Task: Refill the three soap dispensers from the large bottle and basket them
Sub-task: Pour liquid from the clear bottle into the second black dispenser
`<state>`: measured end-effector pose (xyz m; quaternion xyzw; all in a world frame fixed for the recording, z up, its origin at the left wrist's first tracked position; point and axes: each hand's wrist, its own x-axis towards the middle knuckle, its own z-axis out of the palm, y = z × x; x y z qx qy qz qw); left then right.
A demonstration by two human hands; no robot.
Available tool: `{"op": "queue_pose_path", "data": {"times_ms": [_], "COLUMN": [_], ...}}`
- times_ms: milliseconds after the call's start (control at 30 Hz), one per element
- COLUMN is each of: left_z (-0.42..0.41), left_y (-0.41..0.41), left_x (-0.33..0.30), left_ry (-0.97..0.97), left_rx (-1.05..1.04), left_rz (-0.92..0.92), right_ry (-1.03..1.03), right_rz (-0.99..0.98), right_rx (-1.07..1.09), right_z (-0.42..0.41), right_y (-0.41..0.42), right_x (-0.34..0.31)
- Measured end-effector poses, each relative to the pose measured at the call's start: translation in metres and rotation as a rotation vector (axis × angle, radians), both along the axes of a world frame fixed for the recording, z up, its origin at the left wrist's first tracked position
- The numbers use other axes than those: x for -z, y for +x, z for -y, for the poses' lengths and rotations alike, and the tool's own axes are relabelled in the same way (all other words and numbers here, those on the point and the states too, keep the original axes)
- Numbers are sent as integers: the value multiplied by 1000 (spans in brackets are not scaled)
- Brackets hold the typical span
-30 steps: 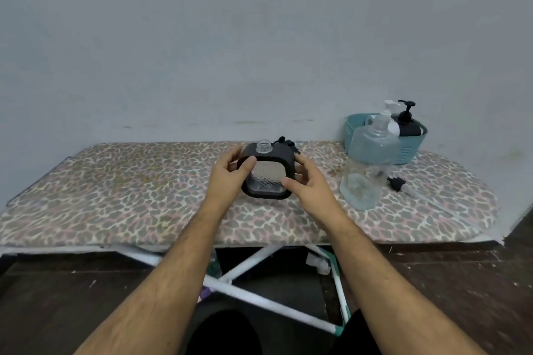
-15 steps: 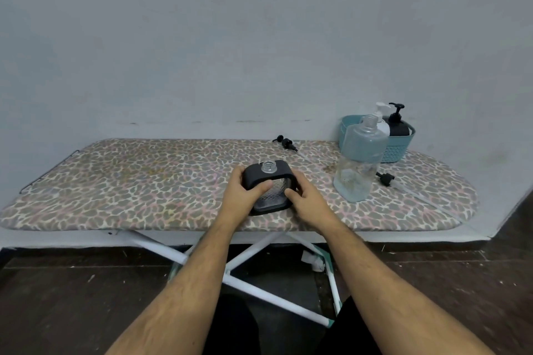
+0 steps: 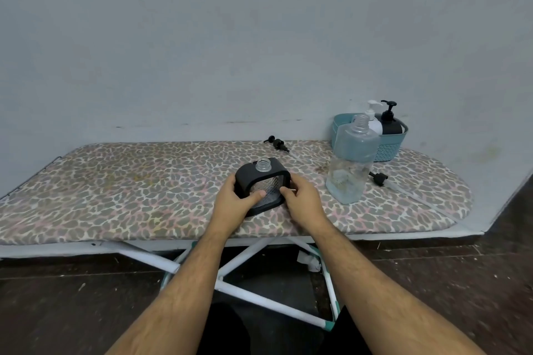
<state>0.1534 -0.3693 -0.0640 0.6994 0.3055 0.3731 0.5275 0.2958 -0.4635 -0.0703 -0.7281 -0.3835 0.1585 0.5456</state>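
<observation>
A black-framed clear soap dispenser (image 3: 266, 179) with an open neck rests on the ironing board (image 3: 121, 187) near its front edge. My left hand (image 3: 235, 202) grips its left side and my right hand (image 3: 301, 200) holds its right side. The large clear bottle (image 3: 350, 164), uncapped and nearly empty, stands to the right. Behind it a teal basket (image 3: 389, 147) holds a white dispenser (image 3: 374, 121) and a black dispenser (image 3: 390, 122). One black pump head (image 3: 277, 143) lies at the back of the board; another pump (image 3: 379, 177) with a long tube lies right of the large bottle.
The board has a leopard-print cover and stands against a pale wall (image 3: 230, 37). Its white crossed legs (image 3: 245, 274) show below, over a dark floor (image 3: 57, 311). The board's rounded end (image 3: 458, 199) is at the right, near a wall corner.
Both hands have brought the black-framed dispenser down and toward me, from raised above the board to resting on it near the front edge.
</observation>
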Motion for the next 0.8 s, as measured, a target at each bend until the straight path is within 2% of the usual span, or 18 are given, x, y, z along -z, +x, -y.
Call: {"op": "queue_pose_path", "data": {"times_ms": [100, 400, 500, 600, 667, 800], "left_z": [0, -3, -1, -1, -1, -1], "left_y": [3, 1, 1, 1, 1, 1], "left_x": [7, 14, 13, 14, 14, 14], "left_ry": [-5, -13, -4, -2, -2, -2], "left_rx": [-30, -51, -51, -56, -61, -70], "left_rz": [31, 16, 11, 1, -6, -19], "right_ry": [16, 215, 282, 267, 222, 141], "right_rz": [-53, 34, 89, 117, 67, -53], "right_rx": [29, 291, 467, 673, 663, 469], "right_z": [4, 67, 84, 90, 88, 75], "right_y": [5, 11, 21, 40, 55, 74], "right_x": [1, 7, 8, 7, 7, 2]}}
